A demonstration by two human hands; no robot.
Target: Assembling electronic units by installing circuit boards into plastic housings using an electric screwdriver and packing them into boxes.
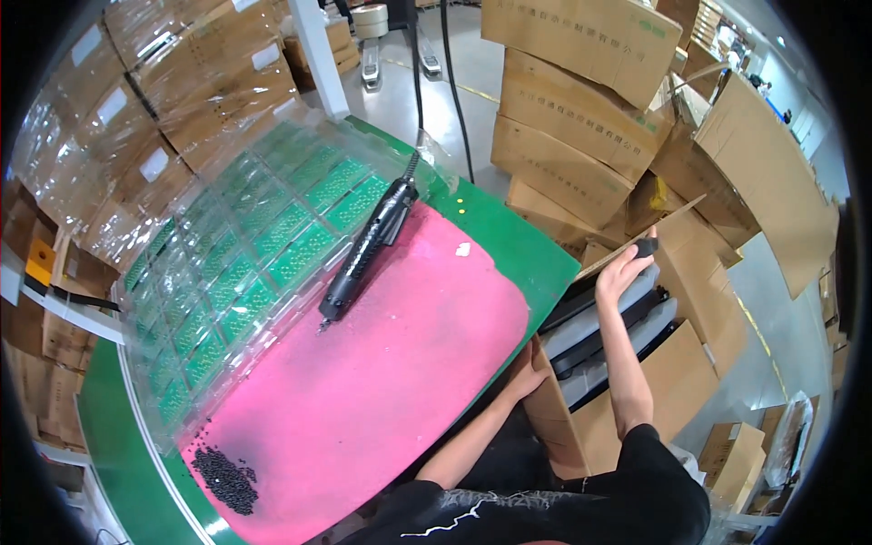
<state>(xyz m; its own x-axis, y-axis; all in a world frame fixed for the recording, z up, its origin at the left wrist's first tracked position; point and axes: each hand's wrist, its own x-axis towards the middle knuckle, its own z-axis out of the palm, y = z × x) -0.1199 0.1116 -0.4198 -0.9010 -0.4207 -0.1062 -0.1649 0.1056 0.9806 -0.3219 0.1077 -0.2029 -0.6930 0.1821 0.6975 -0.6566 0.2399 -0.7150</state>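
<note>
My right hand [623,271] reaches over an open cardboard carton [636,391] beside the table, which holds stacked grey and black trays [607,338]. Its fingertips pinch a small black piece [647,247] at the carton's raised flap. My left hand [525,371] grips the carton's near top edge, next to the green table's rim; its fingers are partly hidden behind the cardboard. Neither hand touches the black electric screwdriver [368,254], which lies on the pink mat [381,381] with its cord running up and away.
Clear blister trays of green circuit boards [245,263] cover the table's left side. A heap of small black screws [225,480] sits at the mat's near corner. Stacked cartons [572,118] stand behind, and wrapped boxes [154,100] at left.
</note>
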